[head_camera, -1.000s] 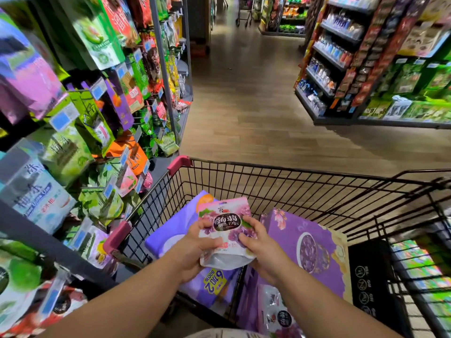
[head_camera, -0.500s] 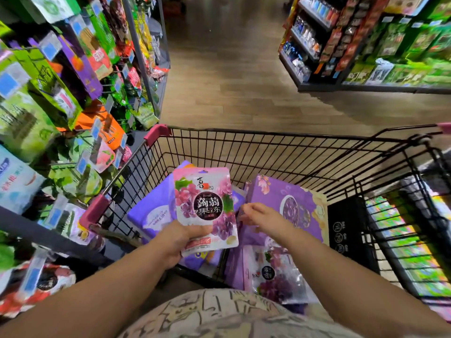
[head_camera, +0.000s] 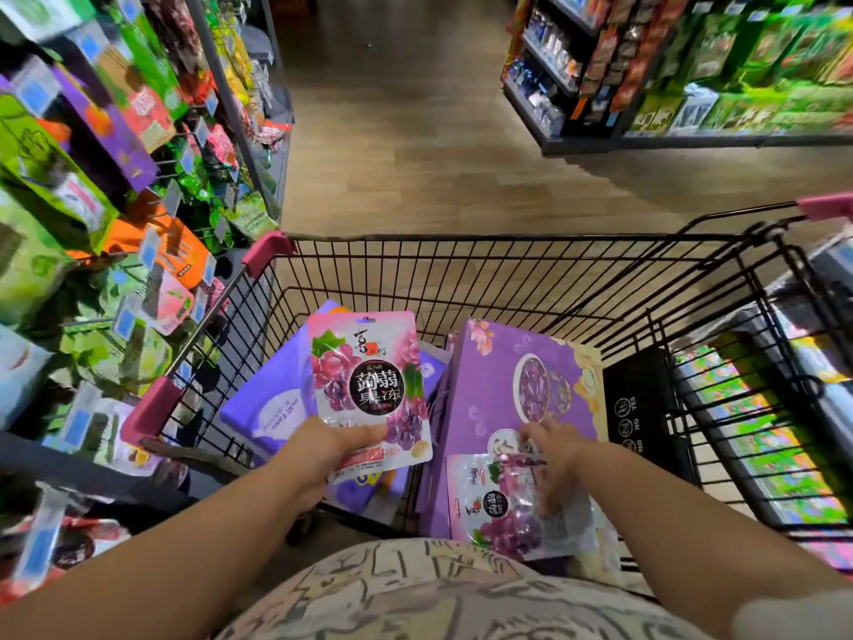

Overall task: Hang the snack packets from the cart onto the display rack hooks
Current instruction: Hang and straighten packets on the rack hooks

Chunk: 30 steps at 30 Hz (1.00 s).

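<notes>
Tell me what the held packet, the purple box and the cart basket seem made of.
Grape packet, held by the left hand: likely thin glossy plastic film; sheen and a punched hang hole on top. Purple box: seemingly printed cardboard; flat faces, straight edges. Cart basket: black coated metal wire, judging by its thin grid.

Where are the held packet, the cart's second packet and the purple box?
held packet (head_camera: 369, 381): head view, on its black round label.
second packet (head_camera: 494, 506): head view, on its black label.
purple box (head_camera: 484, 385): head view, on its top face.
</notes>
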Available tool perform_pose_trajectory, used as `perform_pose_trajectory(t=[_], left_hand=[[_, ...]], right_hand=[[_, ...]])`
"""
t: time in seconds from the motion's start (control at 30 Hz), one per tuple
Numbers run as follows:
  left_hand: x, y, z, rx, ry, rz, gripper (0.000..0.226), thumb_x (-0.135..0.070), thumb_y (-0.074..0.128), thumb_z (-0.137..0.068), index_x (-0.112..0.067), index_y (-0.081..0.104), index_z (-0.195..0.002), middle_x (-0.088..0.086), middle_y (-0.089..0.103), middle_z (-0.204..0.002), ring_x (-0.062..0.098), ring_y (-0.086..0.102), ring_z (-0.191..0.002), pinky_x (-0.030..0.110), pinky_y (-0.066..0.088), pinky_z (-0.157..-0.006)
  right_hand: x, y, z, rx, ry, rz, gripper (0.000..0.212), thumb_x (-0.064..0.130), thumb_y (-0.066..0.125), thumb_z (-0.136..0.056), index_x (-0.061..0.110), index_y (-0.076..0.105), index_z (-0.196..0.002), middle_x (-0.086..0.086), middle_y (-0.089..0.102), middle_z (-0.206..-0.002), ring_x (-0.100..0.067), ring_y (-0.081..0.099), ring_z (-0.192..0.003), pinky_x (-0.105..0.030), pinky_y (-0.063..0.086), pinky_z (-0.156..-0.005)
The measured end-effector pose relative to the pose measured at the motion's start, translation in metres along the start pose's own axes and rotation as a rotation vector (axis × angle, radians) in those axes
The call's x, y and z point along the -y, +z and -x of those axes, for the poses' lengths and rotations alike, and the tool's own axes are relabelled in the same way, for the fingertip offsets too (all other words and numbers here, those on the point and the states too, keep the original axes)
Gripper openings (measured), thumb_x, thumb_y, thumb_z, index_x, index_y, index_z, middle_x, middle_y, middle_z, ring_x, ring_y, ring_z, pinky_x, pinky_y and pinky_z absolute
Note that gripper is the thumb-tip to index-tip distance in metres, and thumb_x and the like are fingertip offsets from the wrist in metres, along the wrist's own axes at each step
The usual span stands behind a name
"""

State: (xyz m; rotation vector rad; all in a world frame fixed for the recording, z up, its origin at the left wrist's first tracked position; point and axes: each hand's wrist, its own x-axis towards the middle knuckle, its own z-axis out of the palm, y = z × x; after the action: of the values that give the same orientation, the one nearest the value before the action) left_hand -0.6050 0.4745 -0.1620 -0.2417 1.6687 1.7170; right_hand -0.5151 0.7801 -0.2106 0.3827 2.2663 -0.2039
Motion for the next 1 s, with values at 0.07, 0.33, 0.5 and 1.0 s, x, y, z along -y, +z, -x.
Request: perform_pose_trajectory(t=[0.07, 0.33, 0.5, 1.0], left_hand=[[0.0, 0.0, -0.001, 0.0, -0.003, -0.003, 0.021, 0.004, 0.072, -0.077, -0.004, 0.069, -0.097, 0.016, 0.075, -0.09, 0.028, 0.071, -0.07, 0.036, 0.059, -0.06], [0.001, -0.002, -0.002, -0.014, 0.007, 0.029, 0.034, -0.002, 0.077, -0.067, -0.004, 0.069, -0.1, 0.017, 0.075, -0.095, 0.035, 0.071, -0.082, 0.041, 0.059, -0.067], [0.001, -0.003, -0.003, -0.03, 0.016, 0.042, 0.031, 0.0, 0.076, -0.07, -0.003, 0.069, -0.1, 0.017, 0.075, -0.094, 0.034, 0.072, -0.08, 0.038, 0.06, -0.063], [0.0, -0.001, -0.001, -0.037, 0.012, 0.044, 0.033, 0.001, 0.076, -0.07, -0.001, 0.068, -0.103, 0.017, 0.075, -0.094, 0.035, 0.071, -0.084, 0.04, 0.059, -0.067]], right_hand=[[-0.001, 0.002, 0.0, 0.01, -0.008, -0.024, 0.114, 0.039, 0.093, -0.054, 0.027, 0.026, -0.145, -0.006, 0.025, -0.15, -0.03, 0.033, -0.135, -0.044, 0.042, -0.106], [-0.006, 0.001, -0.006, -0.109, 0.054, -0.257, 0.081, 0.043, 0.088, -0.064, 0.02, 0.051, -0.132, -0.001, 0.058, -0.13, -0.021, 0.055, -0.117, -0.023, 0.045, -0.086], [-0.008, -0.021, -0.011, -0.577, 0.18, -0.734, 0.046, 0.038, 0.084, -0.069, 0.02, 0.061, -0.105, -0.004, 0.067, -0.097, -0.025, 0.06, -0.09, -0.029, 0.046, -0.07], [0.017, 0.008, -0.018, -0.472, -0.081, -0.167, 0.03, 0.058, 0.054, -0.09, 0.028, 0.053, -0.083, 0.007, 0.041, -0.098, -0.017, 0.036, -0.109, -0.029, 0.03, -0.089]])
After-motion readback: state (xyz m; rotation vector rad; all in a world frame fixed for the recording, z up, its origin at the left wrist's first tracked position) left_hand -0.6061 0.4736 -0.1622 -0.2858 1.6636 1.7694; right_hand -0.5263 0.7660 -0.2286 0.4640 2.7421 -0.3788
